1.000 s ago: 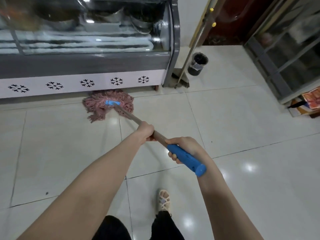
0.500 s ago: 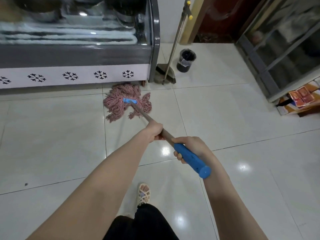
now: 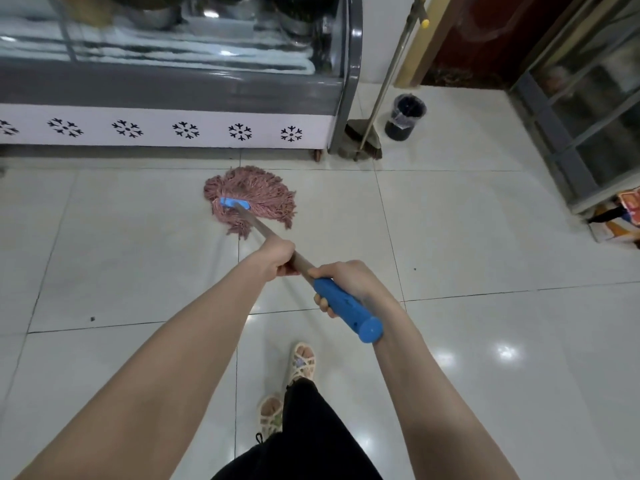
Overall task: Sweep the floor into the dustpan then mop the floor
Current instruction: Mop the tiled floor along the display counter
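Standing on glossy white floor tiles (image 3: 485, 237), the person shows black trousers (image 3: 304, 441) at the bottom edge and two pale woven sandals (image 3: 303, 362), one set ahead of the other; both bare forearms reach forward from the lower corners and meet at the mop (image 3: 258, 225). Nearest, the right hand (image 3: 349, 282) grips the top of the blue handle grip (image 3: 346, 310), fingers curled under it and its rounded end sticking out past the wrist; just ahead, the left hand (image 3: 277, 254) wraps its fingers tightly round the bare metal shaft, close to the right hand but not touching it. The shaft slopes down and away to the left to a blue clamp; the pink stringy mop head (image 3: 256, 192) lies spread flat on the tiles, near the foot of the display case (image 3: 173, 84) but apart from it. A few small dark specks dot the tiles to either side. Beyond, the case has a curved glass front with metal pots behind it and a white base panel printed with black snowflake marks; at its right corner a long-handled dustpan (image 3: 353, 136) stands on the floor with brown bristles beside it, its pole leaning up toward the wall; a small black bin (image 3: 405, 116) sits just right of it. Farther right are a dark red door (image 3: 502, 36) and a glass-fronted cabinet (image 3: 588, 105).
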### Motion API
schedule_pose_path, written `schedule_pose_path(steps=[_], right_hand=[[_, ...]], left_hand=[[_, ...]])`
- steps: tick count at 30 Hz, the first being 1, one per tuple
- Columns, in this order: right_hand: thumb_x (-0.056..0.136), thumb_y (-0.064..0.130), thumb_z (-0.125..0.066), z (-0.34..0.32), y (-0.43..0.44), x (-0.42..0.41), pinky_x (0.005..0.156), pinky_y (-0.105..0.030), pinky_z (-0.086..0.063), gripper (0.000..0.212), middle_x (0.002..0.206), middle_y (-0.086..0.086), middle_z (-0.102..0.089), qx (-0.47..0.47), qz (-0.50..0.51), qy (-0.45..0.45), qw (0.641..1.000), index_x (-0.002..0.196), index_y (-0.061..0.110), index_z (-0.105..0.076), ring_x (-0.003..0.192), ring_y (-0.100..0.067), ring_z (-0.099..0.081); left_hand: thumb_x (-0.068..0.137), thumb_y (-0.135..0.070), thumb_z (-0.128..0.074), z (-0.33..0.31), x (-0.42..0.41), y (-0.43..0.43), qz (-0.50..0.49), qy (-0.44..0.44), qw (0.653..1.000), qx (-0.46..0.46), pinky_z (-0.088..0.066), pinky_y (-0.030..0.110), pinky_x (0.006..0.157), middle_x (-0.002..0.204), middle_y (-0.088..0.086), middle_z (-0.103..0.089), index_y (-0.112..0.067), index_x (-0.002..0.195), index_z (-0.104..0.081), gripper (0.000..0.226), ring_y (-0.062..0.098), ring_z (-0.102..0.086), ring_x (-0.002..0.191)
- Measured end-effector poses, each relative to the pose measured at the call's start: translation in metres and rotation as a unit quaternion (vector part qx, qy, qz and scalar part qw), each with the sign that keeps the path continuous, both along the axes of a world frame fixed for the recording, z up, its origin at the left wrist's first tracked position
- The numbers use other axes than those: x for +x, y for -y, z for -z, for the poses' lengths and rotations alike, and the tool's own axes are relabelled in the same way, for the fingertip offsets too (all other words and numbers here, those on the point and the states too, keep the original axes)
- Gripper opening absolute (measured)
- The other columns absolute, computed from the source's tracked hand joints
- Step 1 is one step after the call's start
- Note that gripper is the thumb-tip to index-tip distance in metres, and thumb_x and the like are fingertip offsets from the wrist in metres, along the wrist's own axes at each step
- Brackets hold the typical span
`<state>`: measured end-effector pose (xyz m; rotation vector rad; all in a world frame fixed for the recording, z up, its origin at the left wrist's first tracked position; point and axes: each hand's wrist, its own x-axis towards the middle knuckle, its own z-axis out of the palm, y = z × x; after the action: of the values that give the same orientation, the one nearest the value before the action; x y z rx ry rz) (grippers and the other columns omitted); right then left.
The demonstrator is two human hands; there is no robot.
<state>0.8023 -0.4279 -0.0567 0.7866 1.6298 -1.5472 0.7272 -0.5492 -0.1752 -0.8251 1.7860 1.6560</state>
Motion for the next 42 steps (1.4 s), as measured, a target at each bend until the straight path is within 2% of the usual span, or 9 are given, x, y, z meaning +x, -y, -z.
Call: schedule_pose_path(steps=[4, 9, 15, 19, 24, 28, 33, 36, 42], right_hand=[[0.088, 0.009, -0.062, 0.004, 0.020, -0.015, 0.033, -0.016, -0.039, 0.016, 0.045, -0.012, -0.054, 0.010, 0.000, -0.007, 1.000, 0.082, -0.003, -0.055, 0.028, -0.015, -0.047], [0.089, 0.008, -0.061, 0.004, 0.035, -0.069, 0.032, -0.015, -0.038, 0.014, 0.052, -0.013, -0.052, 0.020, -0.006, -0.012, 1.000, 0.084, -0.003, -0.053, 0.027, -0.014, -0.046], [0.089, 0.008, -0.060, 0.008, 0.057, -0.164, 0.032, -0.016, -0.038, 0.014, 0.058, -0.014, -0.052, 0.022, -0.029, -0.021, 0.999, 0.083, -0.003, -0.053, 0.026, -0.014, -0.047], [0.088, 0.008, -0.061, 0.010, 0.068, -0.224, 0.033, -0.017, -0.039, 0.015, 0.058, -0.015, -0.054, 0.026, -0.038, -0.023, 0.999, 0.087, -0.004, -0.054, 0.028, -0.015, -0.048], [0.088, 0.007, -0.060, 0.015, 0.090, -0.277, 0.032, -0.018, -0.040, 0.014, 0.054, -0.015, -0.054, 0.022, -0.053, -0.028, 0.998, 0.088, -0.005, -0.054, 0.027, -0.016, -0.049], [0.089, 0.009, -0.059, 0.013, 0.086, -0.278, 0.033, -0.016, -0.039, 0.013, 0.056, -0.015, -0.052, 0.031, -0.059, -0.019, 0.998, 0.089, -0.003, -0.053, 0.026, -0.014, -0.047], [0.088, 0.015, -0.063, -0.001, 0.042, -0.242, 0.033, -0.015, -0.039, 0.019, 0.057, -0.015, -0.055, 0.058, -0.031, -0.011, 0.998, 0.089, -0.003, -0.056, 0.029, -0.013, -0.049], [0.088, 0.013, -0.061, -0.012, 0.018, -0.209, 0.033, -0.016, -0.038, 0.015, 0.057, -0.015, -0.055, 0.071, 0.014, -0.012, 0.997, 0.083, -0.001, -0.056, 0.029, -0.013, -0.048], [0.087, 0.009, -0.060, -0.027, -0.026, -0.137, 0.033, -0.017, -0.038, 0.015, 0.051, -0.014, -0.055, 0.109, 0.105, -0.023, 0.988, 0.077, -0.001, -0.056, 0.029, -0.015, -0.048]], left_hand=[[0.097, 0.001, -0.036, 0.004, -0.013, 0.018, -0.004, 0.009, 1.000, 0.008, -0.053, 0.026, 0.041, 0.074, 0.009, -0.048, -0.002, 0.103, -0.041, 0.008, 0.018, -0.053, 0.062], [0.097, 0.000, -0.037, 0.004, -0.063, 0.033, -0.016, 0.003, 1.000, 0.013, -0.053, 0.029, 0.043, 0.073, 0.009, -0.050, -0.003, 0.090, -0.045, 0.011, 0.018, -0.053, 0.063], [0.097, -0.002, -0.038, 0.009, -0.154, 0.056, -0.042, -0.008, 0.999, 0.025, -0.050, 0.030, 0.052, 0.079, 0.010, -0.049, 0.002, 0.121, -0.045, 0.025, 0.019, -0.053, 0.066], [0.097, -0.002, -0.039, 0.009, -0.211, 0.069, -0.070, -0.002, 0.997, 0.018, -0.050, 0.032, 0.054, 0.090, 0.014, -0.051, -0.001, 0.120, -0.045, 0.024, 0.019, -0.053, 0.068], [0.096, -0.001, -0.037, 0.013, -0.261, 0.090, -0.080, 0.003, 0.997, -0.005, -0.048, 0.029, 0.049, 0.084, 0.012, -0.053, 0.004, 0.124, -0.045, 0.029, 0.019, -0.054, 0.068], [0.098, -0.004, -0.038, 0.015, -0.265, 0.086, -0.066, 0.010, 0.998, -0.003, -0.050, 0.030, 0.049, 0.099, 0.016, -0.055, 0.005, 0.128, -0.042, 0.031, 0.020, -0.057, 0.072], [0.099, -0.004, -0.041, 0.010, -0.236, 0.040, -0.047, -0.004, 0.998, 0.035, -0.052, 0.037, 0.060, 0.080, 0.011, -0.051, 0.001, 0.106, -0.043, 0.009, 0.020, -0.055, 0.070], [0.099, -0.005, -0.041, 0.006, -0.217, 0.003, -0.004, -0.012, 0.998, 0.058, -0.052, 0.034, 0.054, 0.078, 0.010, -0.052, -0.002, 0.092, -0.047, 0.010, 0.020, -0.056, 0.067], [0.098, -0.006, -0.041, -0.004, -0.162, -0.073, 0.103, 0.004, 0.989, 0.101, -0.049, 0.028, 0.046, 0.079, 0.009, -0.052, 0.002, 0.116, -0.046, 0.020, 0.018, -0.054, 0.067]])
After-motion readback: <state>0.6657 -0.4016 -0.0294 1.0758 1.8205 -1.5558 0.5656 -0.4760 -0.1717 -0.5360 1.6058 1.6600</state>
